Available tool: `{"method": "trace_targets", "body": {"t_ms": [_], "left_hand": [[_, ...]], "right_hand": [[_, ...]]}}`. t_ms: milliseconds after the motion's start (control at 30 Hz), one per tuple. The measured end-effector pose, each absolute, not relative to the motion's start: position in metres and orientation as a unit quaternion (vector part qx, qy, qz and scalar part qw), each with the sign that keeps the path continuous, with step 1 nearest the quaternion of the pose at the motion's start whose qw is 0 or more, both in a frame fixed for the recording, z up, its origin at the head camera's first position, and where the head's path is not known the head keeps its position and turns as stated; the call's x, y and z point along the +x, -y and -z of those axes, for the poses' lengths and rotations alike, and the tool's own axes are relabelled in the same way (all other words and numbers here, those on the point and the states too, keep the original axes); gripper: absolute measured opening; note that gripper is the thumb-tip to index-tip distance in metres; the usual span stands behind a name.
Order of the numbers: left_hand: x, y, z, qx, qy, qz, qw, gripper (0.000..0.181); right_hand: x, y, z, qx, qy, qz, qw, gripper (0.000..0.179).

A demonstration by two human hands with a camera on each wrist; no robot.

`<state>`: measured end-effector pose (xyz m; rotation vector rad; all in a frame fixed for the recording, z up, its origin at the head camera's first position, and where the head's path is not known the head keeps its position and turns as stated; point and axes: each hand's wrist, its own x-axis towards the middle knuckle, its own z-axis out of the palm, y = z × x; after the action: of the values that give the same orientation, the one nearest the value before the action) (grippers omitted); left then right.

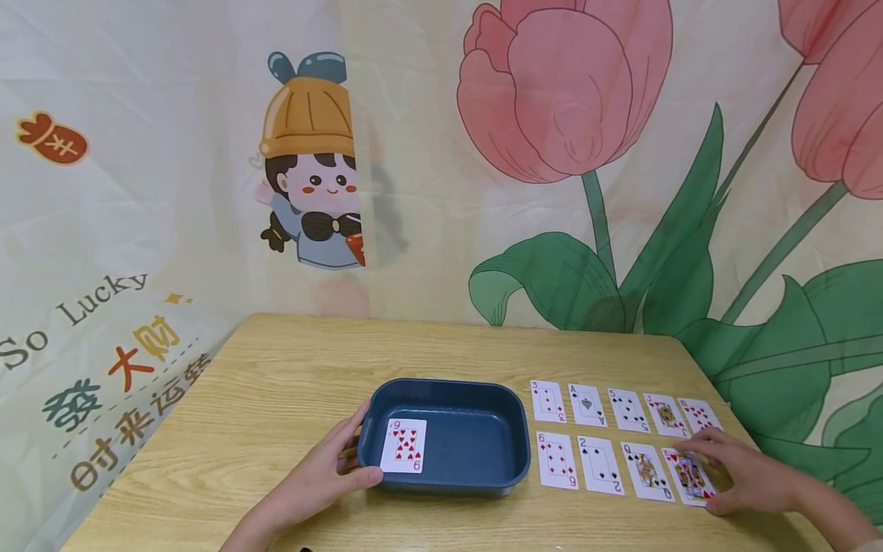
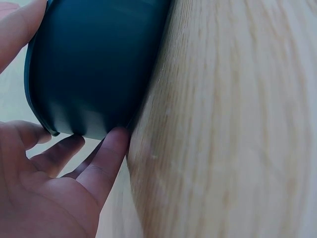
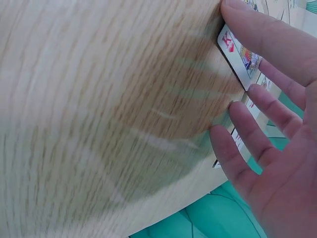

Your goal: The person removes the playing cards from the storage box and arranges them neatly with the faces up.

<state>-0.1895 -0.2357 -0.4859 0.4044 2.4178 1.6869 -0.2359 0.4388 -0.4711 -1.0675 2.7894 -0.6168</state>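
A dark blue rectangular tray (image 1: 472,445) stands on the table, with a nine of hearts (image 1: 404,458) lying face up inside at its left end. My left hand (image 1: 320,464) grips the tray's left end, the thumb at the near rim and the fingers along the outer wall (image 2: 99,69). At the right, my right hand (image 1: 755,471) spans a red king card (image 1: 687,474), pinching it by its edges between thumb and fingertips. In the right wrist view, the king card (image 3: 242,54) lies between the thumb and the fingers; the lower fingers reach down to the table.
Beside the tray are two rows of face-up cards: a three (image 1: 547,401), ace (image 1: 587,405), five (image 1: 627,409), jack (image 1: 665,415) and another red card (image 1: 698,414) behind; a six (image 1: 556,460), two (image 1: 601,465) and queen (image 1: 648,471) in front. Printed cloth (image 1: 414,153) hangs behind the table.
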Motion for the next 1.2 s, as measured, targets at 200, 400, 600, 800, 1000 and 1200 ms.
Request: {"method": "trace_targets", "body": {"t_ms": [200, 400, 600, 800, 1000, 1200], "left_hand": [[-0.190, 0.236, 0.486, 0.128, -0.812, -0.564, 0.085, 0.102], [-0.190, 0.236, 0.487, 0.132, -0.810, -0.564, 0.086, 0.102], [-0.190, 0.236, 0.487, 0.139, -0.809, -0.565, 0.085, 0.102], [-0.188, 0.236, 0.485, 0.153, -0.807, -0.565, 0.079, 0.100], [-0.188, 0.237, 0.485, 0.162, -0.803, -0.568, 0.081, 0.100], [-0.188, 0.238, 0.487, 0.162, -0.803, -0.569, 0.075, 0.100]], "right_hand": [[-0.236, -0.438, 0.473, -0.352, -0.913, 0.202, 0.037, 0.080], [-0.235, -0.438, 0.473, -0.347, -0.915, 0.201, 0.036, 0.081], [-0.236, -0.439, 0.474, -0.342, -0.919, 0.194, 0.037, 0.079], [-0.236, -0.440, 0.476, -0.335, -0.920, 0.198, 0.043, 0.077], [-0.234, -0.437, 0.474, -0.320, -0.926, 0.194, 0.048, 0.074], [-0.232, -0.426, 0.454, -0.316, -0.924, 0.211, 0.045, 0.073]]}}
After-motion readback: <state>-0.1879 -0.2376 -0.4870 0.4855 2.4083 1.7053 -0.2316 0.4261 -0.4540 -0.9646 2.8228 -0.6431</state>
